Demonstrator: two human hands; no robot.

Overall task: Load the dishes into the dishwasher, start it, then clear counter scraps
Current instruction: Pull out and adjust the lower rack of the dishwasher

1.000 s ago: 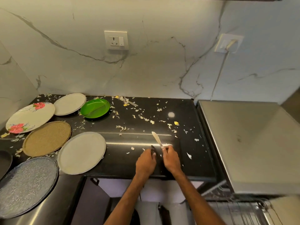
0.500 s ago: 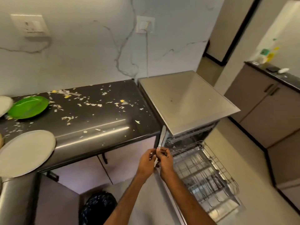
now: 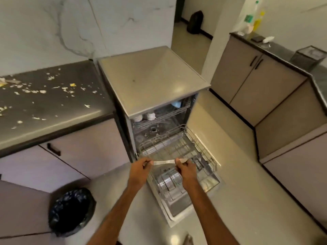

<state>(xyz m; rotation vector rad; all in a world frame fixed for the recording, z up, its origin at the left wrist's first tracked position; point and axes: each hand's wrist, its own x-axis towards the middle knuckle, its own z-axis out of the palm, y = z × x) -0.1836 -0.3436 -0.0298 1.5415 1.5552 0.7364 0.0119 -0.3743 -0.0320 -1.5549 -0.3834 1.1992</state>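
Beige kitchen floor (image 3: 230,200), black-lined bin (image 3: 70,211) at lower left; nearest, left hand (image 3: 141,167) and right hand (image 3: 185,167) each pinch one end of a table knife (image 3: 163,162), held level just above the front edge of the pulled-out lower rack (image 3: 203,146) over the open door (image 3: 177,204). Knife looks light, stiff, smooth metal, probably slippery if wet, not fragile; better gripped by the handle end alone, clear of the blade edge. Beyond, the dishwasher (image 3: 152,76) with white cups (image 3: 150,116) in its upper rack (image 3: 169,114), then scraps (image 3: 35,91) scattered on the dark counter (image 3: 58,110) to the left
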